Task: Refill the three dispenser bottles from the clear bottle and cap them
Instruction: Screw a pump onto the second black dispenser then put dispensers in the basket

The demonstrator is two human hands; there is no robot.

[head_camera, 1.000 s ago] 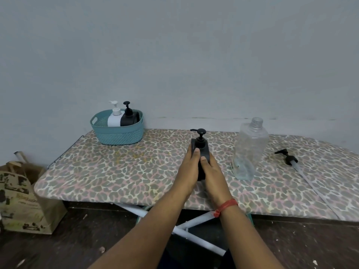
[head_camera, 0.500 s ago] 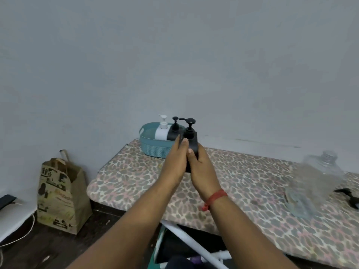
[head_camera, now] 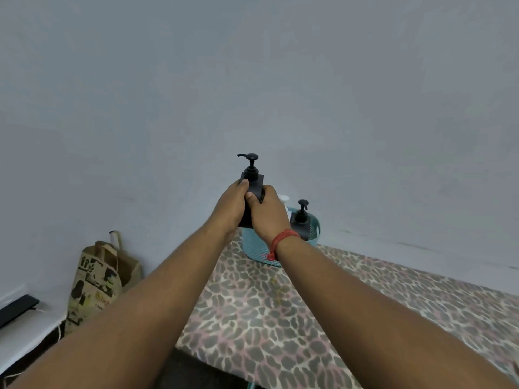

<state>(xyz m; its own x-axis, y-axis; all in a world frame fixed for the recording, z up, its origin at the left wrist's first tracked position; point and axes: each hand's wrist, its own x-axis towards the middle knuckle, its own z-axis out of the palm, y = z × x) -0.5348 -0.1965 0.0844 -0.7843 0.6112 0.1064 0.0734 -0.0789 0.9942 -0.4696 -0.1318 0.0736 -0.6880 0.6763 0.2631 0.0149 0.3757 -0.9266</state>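
Both hands, left hand (head_camera: pixel 234 204) and right hand (head_camera: pixel 268 213), wrap around a capped black bottle (head_camera: pixel 252 183) above the basket (head_camera: pixel 259 252) at the board's (head_camera: pixel 280 318) far corner. It looks almost done; putting it in is left.

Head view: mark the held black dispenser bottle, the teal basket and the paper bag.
black dispenser bottle (head_camera: pixel 255 183): head view, upper body below the pump collar.
teal basket (head_camera: pixel 259 249): head view, front mesh wall.
paper bag (head_camera: pixel 97 279): head view, printed front face.

There is one camera, worn on the person's head. It looks forward over both arms toward the grey wall (head_camera: pixel 252 66). The spotted table (head_camera: pixel 280 318) fills the lower right, quite near.
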